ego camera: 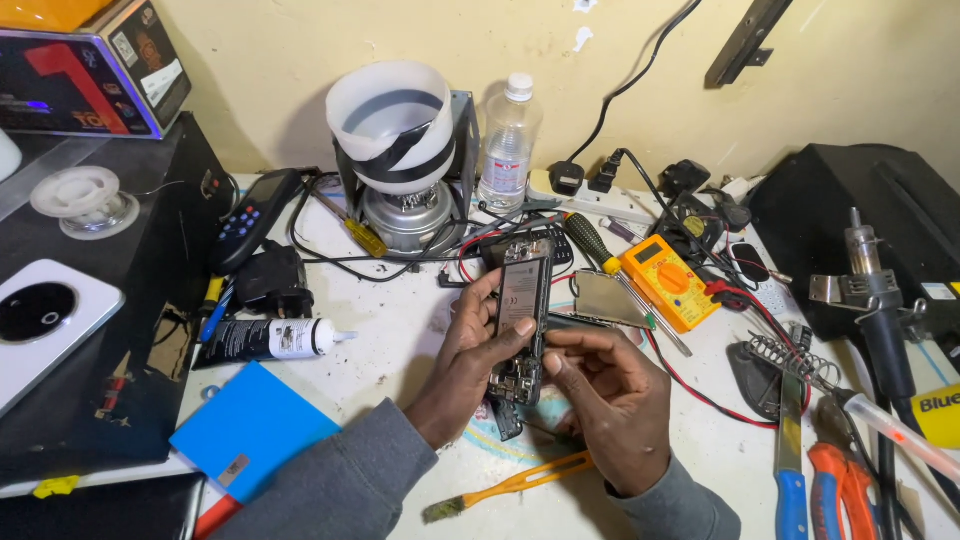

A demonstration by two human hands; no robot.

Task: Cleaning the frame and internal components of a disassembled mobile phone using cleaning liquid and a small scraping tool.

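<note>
- At far left, a white round-lensed device [40,320] lies on a black box, with a flat blue rectangular case [250,428] below it on the cluttered white worktop [400,330]
- A black tube with a white nozzle [270,340] lies just left of the hands
- The left hand [470,350] holds an opened black smartphone with its back cover off [522,315] upright above the worktop centre, fingers wrapped round its left edge, thumb on the exposed inside
- The right hand [610,395] steadies the phone's lower end, fingers curled against it
- The phone is already open, its circuit parts bare; the back is not refitted
- An orange-handled brush [510,487] lies below the hands
- To the right sit a yellow multimeter [668,282] and, at the far edge, a grey hot-air gun [880,300]
</note>
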